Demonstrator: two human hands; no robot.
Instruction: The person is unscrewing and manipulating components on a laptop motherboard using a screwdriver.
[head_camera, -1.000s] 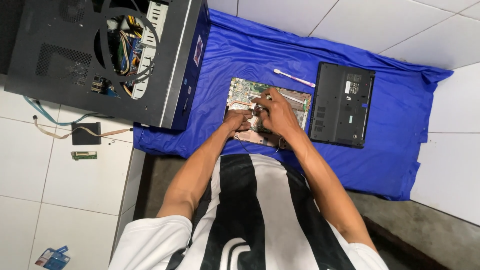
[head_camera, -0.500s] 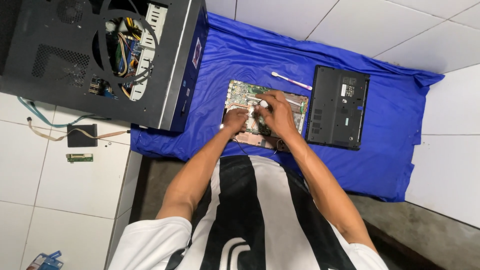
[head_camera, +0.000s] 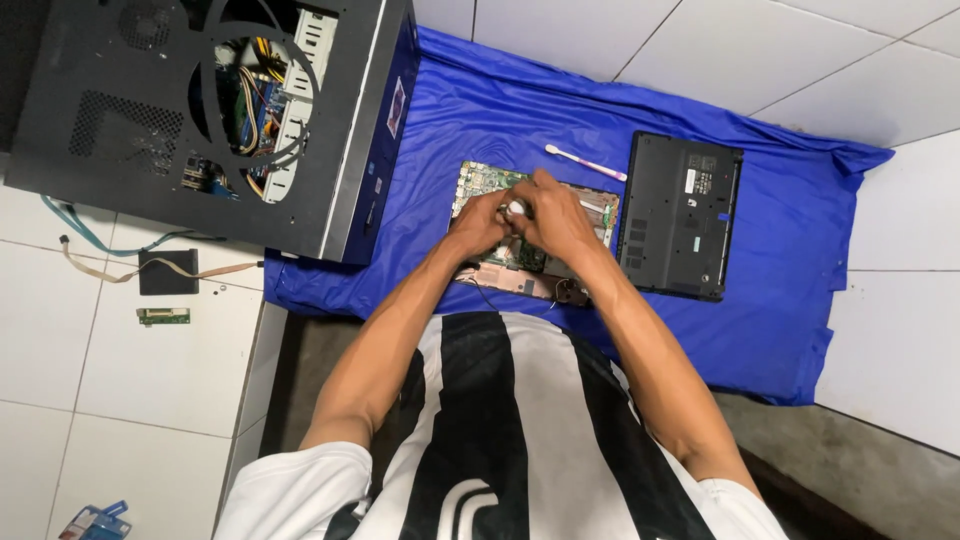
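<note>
Both hands (head_camera: 520, 215) curled over green circuit board (head_camera: 480, 185).

Single head-worn view, looking steeply down past the person's chest onto the blue cloth (head_camera: 500, 110) spread over the tiled floor (head_camera: 150, 400). Near range. Both forearms reach forward from the bottom edge toward the cloth's middle.

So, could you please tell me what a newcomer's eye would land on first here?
Probably the bright blue cloth on the white tiled floor, where the left hand and right hand meet over a bare green circuit board. A black laptop base lies right of it; an open black computer case stands at upper left.
</note>
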